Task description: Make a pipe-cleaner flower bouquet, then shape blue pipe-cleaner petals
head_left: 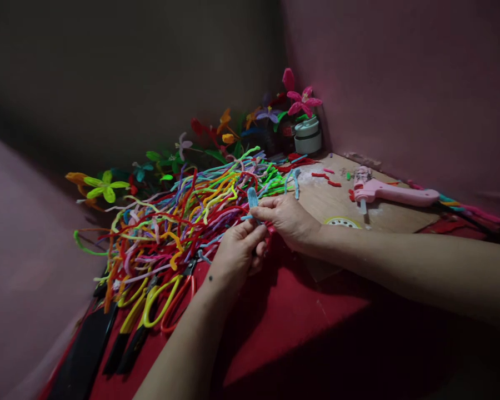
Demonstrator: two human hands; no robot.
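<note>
Both hands meet at the middle of the view, over the near edge of a heap of coloured pipe cleaners (183, 205). Between the fingertips stands a light blue pipe cleaner (252, 196), bent into a narrow petal-like shape with its upper end pointing up. My right hand (289, 219) pinches it between thumb and finger. Just below, my left hand (241, 244) has its fingers closed around the lower end, which the fingers mostly hide. A short blue stub sticks out to the left between the hands.
A pink glue gun (395, 191) lies on a wooden board (312, 194) at right, near red snippets (327, 179). Yellow-handled scissors (160, 300) and red-handled scissors (166, 322) lie at front left. Pipe-cleaner flowers (107, 186) and a grey-white jar (308, 136) stand along the back.
</note>
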